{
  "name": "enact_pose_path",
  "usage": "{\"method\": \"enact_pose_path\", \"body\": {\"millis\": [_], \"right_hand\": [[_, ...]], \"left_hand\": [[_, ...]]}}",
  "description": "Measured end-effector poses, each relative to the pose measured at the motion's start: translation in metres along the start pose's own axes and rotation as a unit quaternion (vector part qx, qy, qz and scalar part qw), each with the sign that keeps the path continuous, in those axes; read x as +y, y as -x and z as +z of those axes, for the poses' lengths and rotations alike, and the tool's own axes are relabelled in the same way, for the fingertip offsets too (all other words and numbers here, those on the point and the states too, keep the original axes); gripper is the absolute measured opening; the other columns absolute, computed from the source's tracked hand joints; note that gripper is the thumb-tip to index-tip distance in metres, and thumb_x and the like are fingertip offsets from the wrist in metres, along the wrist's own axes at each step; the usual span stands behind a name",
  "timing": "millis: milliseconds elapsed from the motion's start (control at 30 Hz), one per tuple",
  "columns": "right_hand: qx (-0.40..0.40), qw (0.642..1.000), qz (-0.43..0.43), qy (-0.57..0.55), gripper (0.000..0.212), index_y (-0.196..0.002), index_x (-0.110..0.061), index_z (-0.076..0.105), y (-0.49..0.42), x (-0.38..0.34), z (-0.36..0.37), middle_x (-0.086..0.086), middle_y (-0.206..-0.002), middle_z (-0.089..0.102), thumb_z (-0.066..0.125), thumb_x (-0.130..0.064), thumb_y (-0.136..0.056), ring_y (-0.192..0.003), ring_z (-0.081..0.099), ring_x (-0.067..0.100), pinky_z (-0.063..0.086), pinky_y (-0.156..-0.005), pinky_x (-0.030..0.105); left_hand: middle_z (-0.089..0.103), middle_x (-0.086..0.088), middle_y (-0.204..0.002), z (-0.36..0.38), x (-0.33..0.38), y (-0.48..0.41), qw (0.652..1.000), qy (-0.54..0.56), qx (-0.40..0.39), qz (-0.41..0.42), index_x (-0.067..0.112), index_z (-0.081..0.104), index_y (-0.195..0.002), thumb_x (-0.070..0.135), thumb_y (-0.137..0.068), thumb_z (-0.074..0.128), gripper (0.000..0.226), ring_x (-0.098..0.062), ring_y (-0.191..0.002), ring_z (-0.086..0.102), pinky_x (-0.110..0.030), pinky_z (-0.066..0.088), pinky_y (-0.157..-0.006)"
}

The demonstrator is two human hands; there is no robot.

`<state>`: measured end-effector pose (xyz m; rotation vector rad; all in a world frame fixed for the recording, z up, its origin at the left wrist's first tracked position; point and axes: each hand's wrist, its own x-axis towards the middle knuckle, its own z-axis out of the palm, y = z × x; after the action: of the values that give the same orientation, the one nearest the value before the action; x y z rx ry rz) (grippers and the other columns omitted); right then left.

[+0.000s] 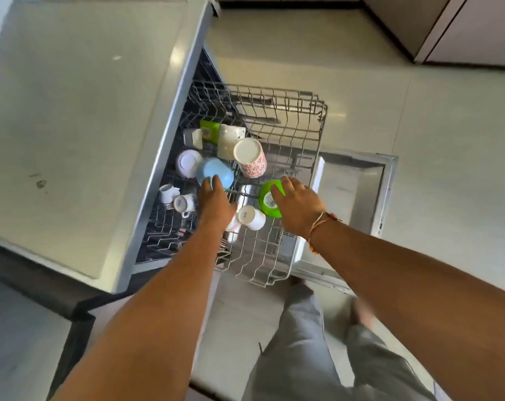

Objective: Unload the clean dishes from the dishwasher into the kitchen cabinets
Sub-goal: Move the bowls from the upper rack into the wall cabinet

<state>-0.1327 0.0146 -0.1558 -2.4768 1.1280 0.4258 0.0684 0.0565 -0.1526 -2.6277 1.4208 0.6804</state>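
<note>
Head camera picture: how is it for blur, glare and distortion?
In the head view, the wide-angle lens bows the countertop edge and the floor seams; a small glare spot sits on the countertop; the left hand, right hand and the blue bowl are softly blurred; the label on the green bowl is unreadable; shadows are faint.

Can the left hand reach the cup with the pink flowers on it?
Probably yes. The flowered cup sits upside down in the rack, right beside the blue bowl the left hand holds, with nothing covering it. The hand would need to let go of the bowl first.
</note>
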Motion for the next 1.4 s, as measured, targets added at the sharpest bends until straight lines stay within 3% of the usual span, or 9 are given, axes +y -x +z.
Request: {"method": "enact_pose_path", "body": {"millis": [133,233,367,733,1000,1133,1267,1400], "right_hand": [[-0.025,0.999,-0.017,0.034,0.088,-0.154,-0.016,0.014,-0.042,0.004,0.031,0.022,-0.161,0.008,0.069,-0.021,-0.086,-0.146,0.017,0.044,0.031,-0.115,0.051],[-0.045,0.998,-0.030,0.040,0.090,-0.155,-0.020,0.011,-0.063,0.006,0.052,0.019,-0.162,0.005,0.069,-0.016,-0.086,-0.147,0.013,0.045,0.029,-0.115,0.054],[-0.067,0.997,-0.027,0.032,0.097,-0.154,-0.025,0.013,-0.079,0.002,0.068,0.018,-0.161,0.008,0.075,-0.019,-0.080,-0.144,0.017,0.047,0.036,-0.109,0.058],[-0.086,0.995,-0.006,0.058,0.094,-0.145,-0.020,0.028,-0.097,-0.010,0.065,0.018,-0.148,0.029,0.084,-0.020,-0.069,-0.131,0.035,0.049,0.052,-0.088,0.059],[-0.008,0.998,0.007,0.066,0.094,-0.144,-0.023,0.034,-0.091,-0.012,0.047,0.013,-0.139,0.041,0.086,-0.026,-0.065,-0.119,0.046,0.044,0.054,-0.079,0.053],[0.044,0.997,0.018,0.062,0.105,-0.146,-0.021,0.032,-0.075,-0.014,0.033,0.011,-0.136,0.045,0.088,-0.029,-0.057,-0.114,0.049,0.040,0.053,-0.078,0.050],[0.087,0.995,0.014,0.056,0.104,-0.144,-0.019,0.033,-0.028,-0.010,0.011,0.010,-0.134,0.046,0.087,-0.037,-0.056,-0.112,0.051,0.039,0.052,-0.082,0.051],[0.120,0.992,0.015,-0.044,0.102,-0.140,-0.018,0.036,0.028,-0.001,-0.025,0.014,-0.133,0.044,0.086,-0.039,-0.053,-0.121,0.046,0.042,0.047,-0.096,0.056]], "left_hand": [[0.005,-0.011,-0.162,0.021,-0.023,-0.060,0.997,-0.078,-0.006,0.007,0.015,0.005,-0.155,0.018,-0.083,0.075,0.101,-0.036,-0.146,0.011,-0.051,0.029,-0.114],[0.009,-0.009,-0.161,0.027,-0.034,-0.090,0.990,-0.142,-0.009,0.025,0.018,0.009,-0.155,0.015,-0.078,0.078,0.103,-0.036,-0.142,0.018,-0.051,0.034,-0.107],[0.016,-0.007,-0.158,0.025,-0.040,-0.111,0.981,-0.185,0.008,0.050,0.020,0.018,-0.152,0.013,-0.072,0.083,0.104,-0.035,-0.139,0.024,-0.052,0.045,-0.095],[0.033,-0.004,-0.148,0.023,-0.042,-0.130,0.981,-0.184,0.023,0.063,0.019,0.029,-0.145,0.023,-0.061,0.090,0.104,-0.032,-0.129,0.036,-0.050,0.048,-0.087],[0.035,-0.005,-0.147,0.015,-0.048,-0.112,0.983,-0.152,0.095,0.040,0.018,0.029,-0.144,0.019,-0.056,0.092,0.108,-0.033,-0.129,0.036,-0.050,0.050,-0.090],[0.037,-0.007,-0.146,0.004,-0.043,-0.085,0.985,-0.123,0.118,0.035,0.016,0.030,-0.144,0.022,-0.057,0.092,0.108,-0.034,-0.129,0.037,-0.051,0.050,-0.090],[0.036,-0.010,-0.146,-0.013,-0.022,-0.024,0.989,-0.077,0.127,0.028,0.013,0.027,-0.147,0.032,-0.060,0.090,0.109,-0.036,-0.127,0.038,-0.050,0.049,-0.091],[0.043,-0.012,-0.139,-0.028,0.006,0.052,0.984,-0.025,0.171,0.040,0.008,0.030,-0.145,0.041,-0.056,0.090,0.111,-0.033,-0.124,0.043,-0.047,0.048,-0.092]]}}
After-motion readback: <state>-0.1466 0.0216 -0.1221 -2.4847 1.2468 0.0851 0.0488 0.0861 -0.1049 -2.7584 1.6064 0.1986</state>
